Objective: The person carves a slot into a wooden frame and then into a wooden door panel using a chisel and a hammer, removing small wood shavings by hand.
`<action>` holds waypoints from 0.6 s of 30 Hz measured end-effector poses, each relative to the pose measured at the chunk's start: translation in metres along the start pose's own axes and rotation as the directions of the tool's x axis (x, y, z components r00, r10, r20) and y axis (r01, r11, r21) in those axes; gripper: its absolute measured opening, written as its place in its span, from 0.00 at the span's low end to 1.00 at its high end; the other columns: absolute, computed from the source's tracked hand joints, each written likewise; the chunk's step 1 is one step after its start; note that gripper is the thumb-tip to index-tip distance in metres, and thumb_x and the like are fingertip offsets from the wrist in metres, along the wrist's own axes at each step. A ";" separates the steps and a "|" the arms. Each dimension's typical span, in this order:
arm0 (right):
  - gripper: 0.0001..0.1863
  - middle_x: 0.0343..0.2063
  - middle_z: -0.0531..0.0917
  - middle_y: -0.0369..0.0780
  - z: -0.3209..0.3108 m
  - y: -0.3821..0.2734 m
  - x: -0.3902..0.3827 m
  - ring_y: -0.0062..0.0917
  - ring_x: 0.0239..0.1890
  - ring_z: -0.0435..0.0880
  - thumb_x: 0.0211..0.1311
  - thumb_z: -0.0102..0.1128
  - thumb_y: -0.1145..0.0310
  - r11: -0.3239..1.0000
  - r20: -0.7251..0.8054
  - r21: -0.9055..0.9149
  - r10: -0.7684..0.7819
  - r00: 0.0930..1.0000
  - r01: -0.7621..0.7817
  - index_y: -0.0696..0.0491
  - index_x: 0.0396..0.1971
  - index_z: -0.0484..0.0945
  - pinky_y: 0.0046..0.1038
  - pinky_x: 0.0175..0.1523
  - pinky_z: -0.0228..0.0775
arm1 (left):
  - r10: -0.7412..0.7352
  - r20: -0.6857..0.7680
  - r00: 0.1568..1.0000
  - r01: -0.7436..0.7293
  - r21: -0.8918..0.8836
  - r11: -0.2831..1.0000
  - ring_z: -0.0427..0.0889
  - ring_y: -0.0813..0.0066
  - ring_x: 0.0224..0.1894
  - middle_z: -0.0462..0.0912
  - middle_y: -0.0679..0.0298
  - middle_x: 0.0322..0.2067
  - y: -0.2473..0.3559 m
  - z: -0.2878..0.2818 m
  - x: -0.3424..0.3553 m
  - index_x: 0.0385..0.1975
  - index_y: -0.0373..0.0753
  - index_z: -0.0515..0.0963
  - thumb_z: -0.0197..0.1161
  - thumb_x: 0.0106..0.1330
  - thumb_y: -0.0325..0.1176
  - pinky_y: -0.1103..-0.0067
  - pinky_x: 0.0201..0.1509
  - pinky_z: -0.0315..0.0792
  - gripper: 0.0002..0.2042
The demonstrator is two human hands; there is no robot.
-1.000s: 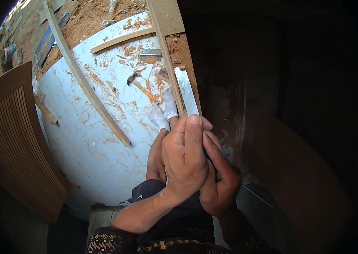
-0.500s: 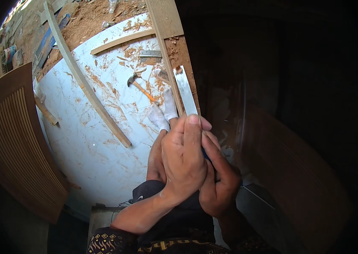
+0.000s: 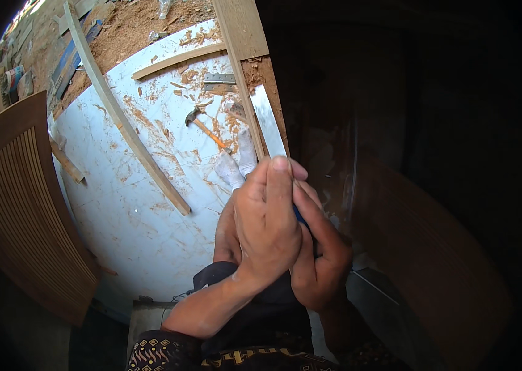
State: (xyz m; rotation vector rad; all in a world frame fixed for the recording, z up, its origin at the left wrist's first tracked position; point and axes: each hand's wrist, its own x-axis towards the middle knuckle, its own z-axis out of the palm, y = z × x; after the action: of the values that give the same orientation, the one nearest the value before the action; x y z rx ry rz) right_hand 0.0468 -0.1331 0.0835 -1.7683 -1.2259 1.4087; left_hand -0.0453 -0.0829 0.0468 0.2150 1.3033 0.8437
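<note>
A wood chisel (image 3: 269,120) with a bright flat blade lies along the edge of a long wooden board (image 3: 239,37). Its tip rests at a rough, darker recess (image 3: 258,71) cut into that edge. My left hand (image 3: 267,216) pinches the blade, thumb on top. Behind it, my right hand (image 3: 323,266) is wrapped round the handle, of which only a bit of blue shows. Wood crumbs sit in the recess just ahead of the tip.
On the white sheet (image 3: 131,235) lie a hammer (image 3: 208,128) with an orange handle, a metal hinge (image 3: 219,78), wood chips and two wooden strips (image 3: 119,117) (image 3: 177,60). A slatted brown panel (image 3: 32,191) stands at left. My feet (image 3: 230,170) are beside the board.
Both hands have pushed the chisel slightly farther along the board's edge. Shavings that sat on the blade tip are off it now.
</note>
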 end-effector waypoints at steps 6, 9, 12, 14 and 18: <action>0.23 0.67 0.77 0.57 0.003 0.002 0.006 0.42 0.73 0.74 0.77 0.45 0.80 1.000 -0.009 0.004 -0.017 1.000 0.017 0.68 0.68 0.71 0.38 0.77 0.61 | 0.029 0.012 1.000 -0.029 0.053 0.998 0.80 0.80 0.25 0.82 0.62 0.22 -0.002 -0.002 0.002 0.39 0.32 0.77 0.47 0.86 0.41 0.82 0.32 0.73 0.19; 0.23 0.65 0.79 0.57 0.005 0.001 0.015 0.43 0.70 0.77 0.76 0.47 0.80 0.999 -0.029 0.012 -0.042 0.999 0.043 0.67 0.67 0.73 0.38 0.74 0.65 | 0.074 0.024 0.997 -0.074 0.034 0.997 0.80 0.80 0.25 0.82 0.62 0.21 0.008 0.000 0.015 0.39 0.32 0.77 0.47 0.86 0.42 0.82 0.32 0.73 0.19; 0.23 0.59 0.83 0.58 0.008 0.005 0.012 0.48 0.64 0.83 0.73 0.50 0.82 0.993 -0.090 -0.052 -0.113 0.990 0.108 0.65 0.65 0.76 0.39 0.67 0.74 | 0.069 0.014 0.997 -0.070 0.073 0.995 0.81 0.79 0.25 0.82 0.61 0.21 -0.004 -0.003 0.004 0.38 0.32 0.77 0.47 0.86 0.41 0.82 0.31 0.73 0.19; 0.23 0.60 0.83 0.58 0.007 0.003 0.017 0.47 0.64 0.84 0.73 0.50 0.81 0.991 -0.083 -0.054 -0.128 0.988 0.124 0.65 0.65 0.76 0.39 0.67 0.75 | 0.074 0.022 0.997 -0.075 0.065 0.995 0.81 0.79 0.26 0.82 0.61 0.22 0.010 0.000 0.013 0.38 0.32 0.77 0.47 0.86 0.41 0.81 0.31 0.74 0.19; 0.23 0.69 0.74 0.58 0.007 -0.004 0.022 0.43 0.74 0.72 0.78 0.44 0.78 0.997 -0.007 0.066 -0.036 0.999 0.036 0.69 0.69 0.70 0.39 0.78 0.59 | 0.073 0.025 0.997 -0.075 0.063 0.995 0.81 0.79 0.26 0.82 0.61 0.22 0.015 0.000 0.012 0.38 0.32 0.77 0.47 0.86 0.41 0.81 0.32 0.74 0.19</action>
State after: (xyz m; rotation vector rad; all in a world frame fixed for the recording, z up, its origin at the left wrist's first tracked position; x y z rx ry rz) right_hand 0.0399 -0.1129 0.0751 -1.6968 -1.1886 1.4061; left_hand -0.0509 -0.0651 0.0464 0.3244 1.3083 0.8606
